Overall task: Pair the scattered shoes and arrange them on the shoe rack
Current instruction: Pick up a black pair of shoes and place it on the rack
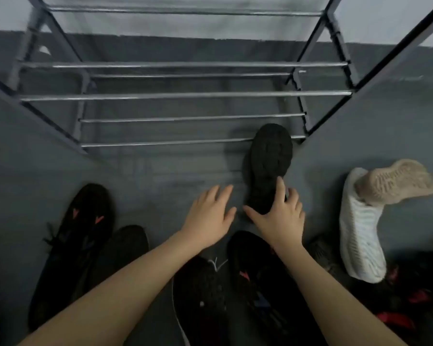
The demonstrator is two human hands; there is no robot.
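A black shoe (270, 158) lies sole-up on the grey floor, its toe touching the lowest front bar of the metal shoe rack (185, 96). My right hand (278, 218) grips its heel end, thumb and fingers spread around it. My left hand (210, 216) hovers open just left of that shoe, touching nothing. The rack's bars hold no shoes. A black shoe with red marks (78, 245) lies at the left, with a plain dark shoe (125, 245) beside it. Two more black shoes (255, 283) lie under my forearms.
A white shoe (360, 238) and a beige-soled shoe (395, 181) lean together at the right. Dark shoes with red parts (410, 303) pile at the lower right. The rack stands against a grey and white wall, its side frames flaring toward me.
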